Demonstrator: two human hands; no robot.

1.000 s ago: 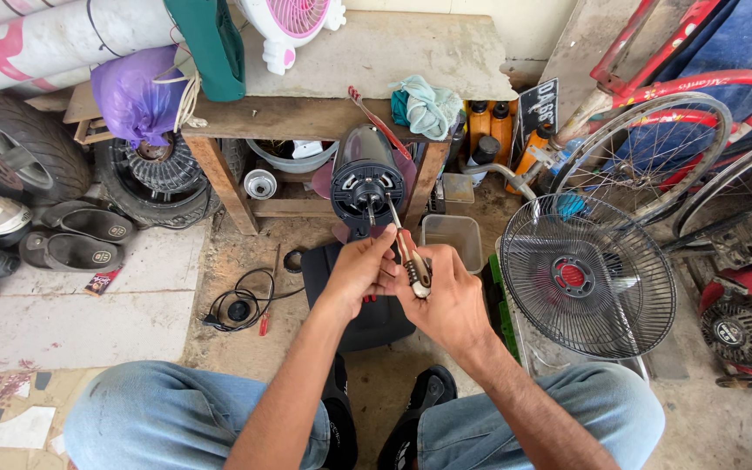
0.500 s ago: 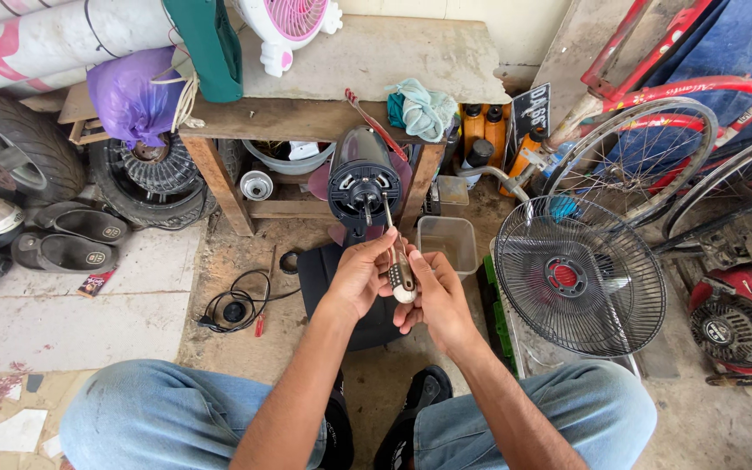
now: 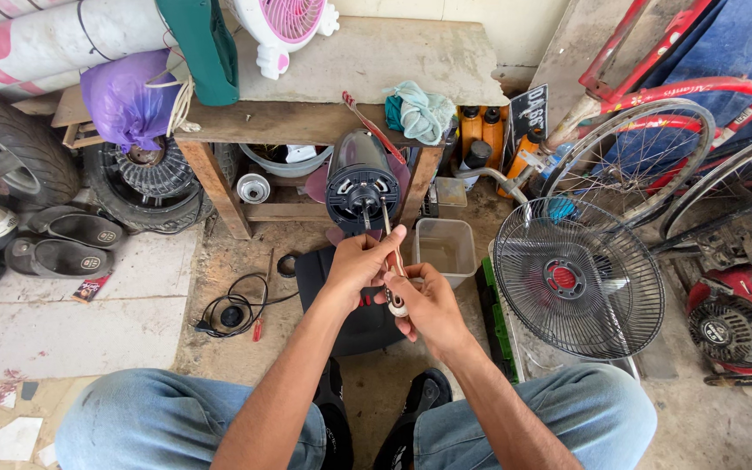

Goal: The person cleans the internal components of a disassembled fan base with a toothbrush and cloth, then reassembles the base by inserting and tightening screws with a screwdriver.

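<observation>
Both hands grip a screwdriver: the left hand closes round its shaft, the right hand clamps the handle. The tip meets the fan motor, upright on the floor before the counter. Likely loosening a screw; steady, aligned turning is needed.

Bright, even daylight, no hard glare. Soft shadow under the bench; dim there around the motor. Faint shadow on floor below both hands. Sharp in centre: fan grille wires crisp, no motion blur. Wide-angle lens: strong bending at frame edges, esp. bike wheel and pipe top left.
</observation>
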